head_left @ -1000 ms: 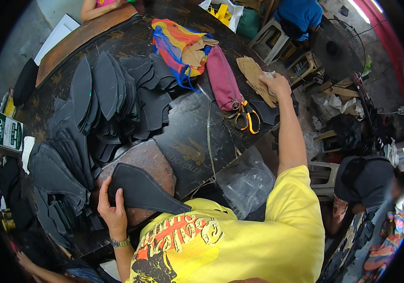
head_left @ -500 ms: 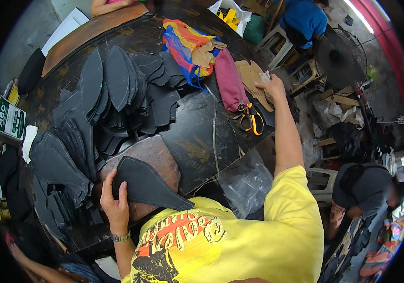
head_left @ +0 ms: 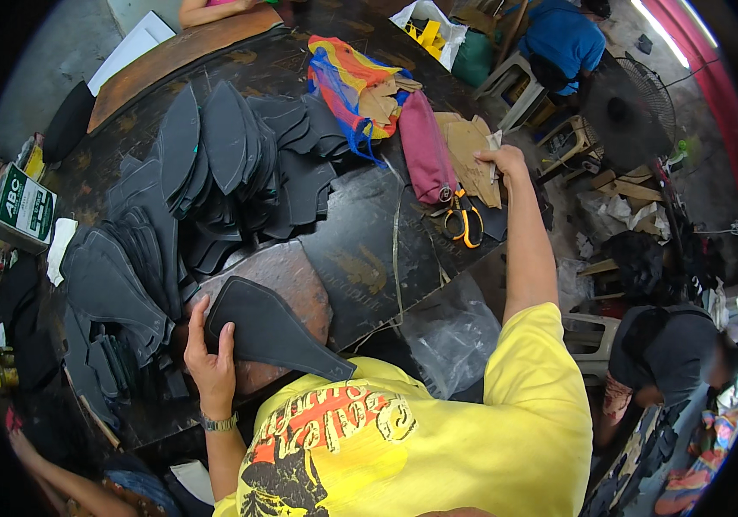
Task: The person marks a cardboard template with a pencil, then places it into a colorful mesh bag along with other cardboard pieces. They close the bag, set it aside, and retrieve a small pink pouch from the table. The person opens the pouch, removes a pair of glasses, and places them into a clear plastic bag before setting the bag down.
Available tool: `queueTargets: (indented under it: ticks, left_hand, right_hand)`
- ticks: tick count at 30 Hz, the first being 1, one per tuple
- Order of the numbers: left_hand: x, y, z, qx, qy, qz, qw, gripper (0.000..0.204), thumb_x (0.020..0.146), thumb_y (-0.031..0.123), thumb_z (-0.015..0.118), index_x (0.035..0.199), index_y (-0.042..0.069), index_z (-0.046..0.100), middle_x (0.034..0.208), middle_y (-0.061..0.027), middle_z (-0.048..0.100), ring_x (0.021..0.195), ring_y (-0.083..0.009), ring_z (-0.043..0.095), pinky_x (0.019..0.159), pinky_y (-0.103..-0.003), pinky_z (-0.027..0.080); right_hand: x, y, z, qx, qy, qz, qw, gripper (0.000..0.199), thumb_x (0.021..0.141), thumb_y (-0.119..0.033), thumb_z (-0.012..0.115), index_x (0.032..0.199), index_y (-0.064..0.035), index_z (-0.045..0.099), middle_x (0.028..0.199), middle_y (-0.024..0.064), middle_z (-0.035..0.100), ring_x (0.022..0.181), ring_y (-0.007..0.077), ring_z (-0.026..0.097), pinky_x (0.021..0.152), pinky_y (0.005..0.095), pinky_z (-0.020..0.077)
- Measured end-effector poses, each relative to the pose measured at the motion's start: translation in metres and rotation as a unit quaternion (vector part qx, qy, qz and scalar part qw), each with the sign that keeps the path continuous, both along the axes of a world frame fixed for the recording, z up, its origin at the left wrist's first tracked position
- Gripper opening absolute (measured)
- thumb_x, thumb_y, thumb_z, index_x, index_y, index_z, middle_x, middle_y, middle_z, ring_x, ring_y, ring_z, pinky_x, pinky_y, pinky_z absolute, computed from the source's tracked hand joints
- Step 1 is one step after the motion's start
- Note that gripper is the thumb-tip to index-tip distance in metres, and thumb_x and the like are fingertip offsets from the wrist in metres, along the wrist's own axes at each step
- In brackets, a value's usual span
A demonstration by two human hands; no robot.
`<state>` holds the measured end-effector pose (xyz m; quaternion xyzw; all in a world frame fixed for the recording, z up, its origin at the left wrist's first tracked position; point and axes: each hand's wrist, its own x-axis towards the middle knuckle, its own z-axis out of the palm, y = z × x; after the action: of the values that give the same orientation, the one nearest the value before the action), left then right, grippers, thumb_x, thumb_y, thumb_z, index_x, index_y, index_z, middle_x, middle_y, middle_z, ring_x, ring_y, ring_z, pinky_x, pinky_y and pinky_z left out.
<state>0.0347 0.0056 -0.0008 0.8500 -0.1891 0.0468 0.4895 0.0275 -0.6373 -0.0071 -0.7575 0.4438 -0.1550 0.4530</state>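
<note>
My left hand (head_left: 211, 362), with a watch at its wrist, grips the wide end of a black cut panel (head_left: 270, 327). The panel has a pale line along its edge, and its narrow end points toward my yellow shirt. Beneath it lies a reddish-brown stone slab (head_left: 309, 284). Out to the right, my right hand (head_left: 507, 161) pinches a pale folded strip (head_left: 494, 142), its material unclear, over brown cardboard pattern pieces (head_left: 468, 142). Beside these lie a maroon zip pouch (head_left: 426, 151) and orange-and-black handled scissors (head_left: 462, 222).
Stacks of black panels (head_left: 231, 142) cover the table's left half. A striped mesh bag (head_left: 347, 82) with cardboard pieces lies beyond. Clear plastic (head_left: 451, 332) hangs by the near edge. A green-and-white tin (head_left: 20, 207) stands left. Other people sit around, near a fan (head_left: 628, 108).
The whole view has shifted slightly. My right hand has moved a little over the cardboard, and more of the pale strip shows at its fingertips. My left hand keeps its grip on the panel.
</note>
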Motion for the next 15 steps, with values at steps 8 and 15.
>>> queueTargets:
  ticks: [8,15]
  left_hand:
    - [0.001,-0.001,-0.006,-0.03,0.0,0.007,1.0,0.047,0.097,0.001,0.066,0.142,-0.002,0.055,0.138,-0.0169,0.064,0.127,-0.0264,0.062,0.109,-0.035,0.045]
    - [0.009,-0.004,0.008,-0.207,0.081,0.065,0.973,0.052,0.102,0.001,0.057,0.152,-0.003,0.042,0.144,-0.0145,0.055,0.123,-0.0181,0.059,0.108,-0.03,0.046]
  right_hand:
    - [0.002,0.008,0.003,0.162,-0.139,0.02,0.977,0.043,0.07,0.007,0.08,0.111,0.0055,0.067,0.103,0.0169,0.073,0.088,0.0281,0.072,0.08,0.041,0.0586]
    - [-0.006,-0.001,0.027,0.107,-0.3,-0.023,0.948,0.051,0.076,0.01,0.077,0.124,0.0039,0.059,0.113,0.0168,0.07,0.095,0.0289,0.073,0.088,0.0445,0.0605]
